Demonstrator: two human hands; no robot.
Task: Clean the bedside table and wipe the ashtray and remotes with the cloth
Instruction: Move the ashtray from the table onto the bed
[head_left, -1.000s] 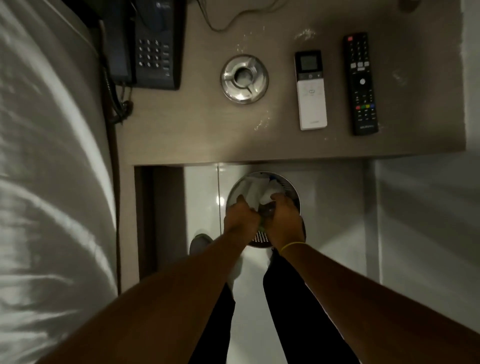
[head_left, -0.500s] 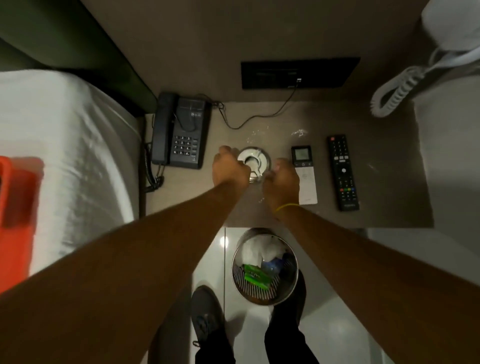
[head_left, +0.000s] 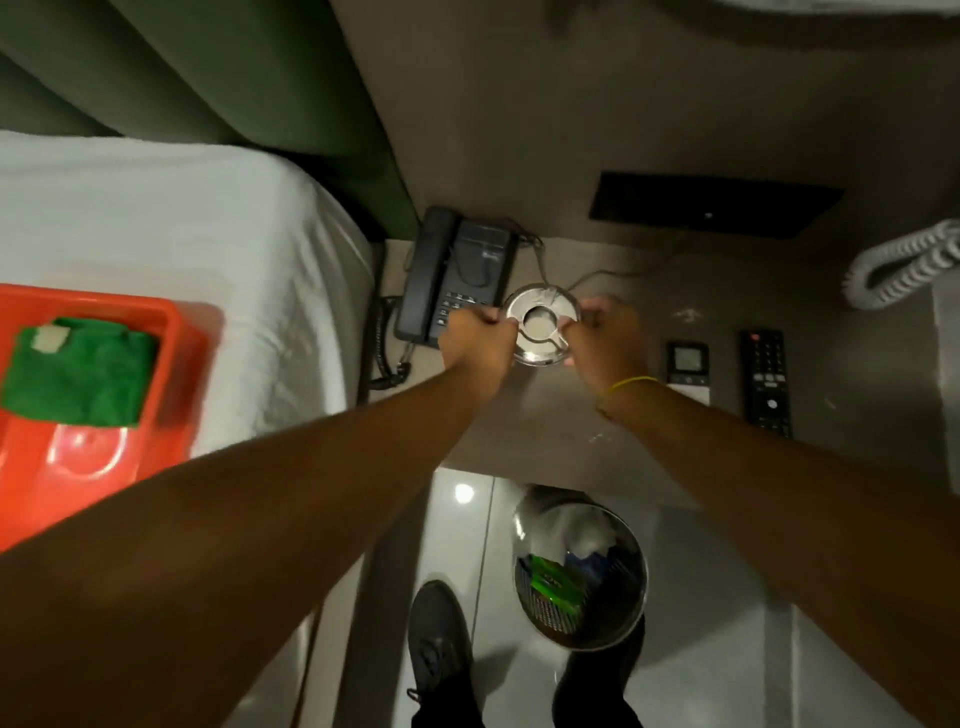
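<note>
Steel ashtray (head_left: 540, 326) pinched at opposite rims: left hand (head_left: 478, 343) and right hand (head_left: 602, 338), each grip closed on it, beside the telephone (head_left: 457, 270).

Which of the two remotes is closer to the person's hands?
The white remote with the small screen; it lies just beside the right hand, while the black remote lies farther right.

both hands (head_left: 480, 340) left the bin (head_left: 582, 577); now grip the ashtray (head_left: 540, 325) by its rim
</note>
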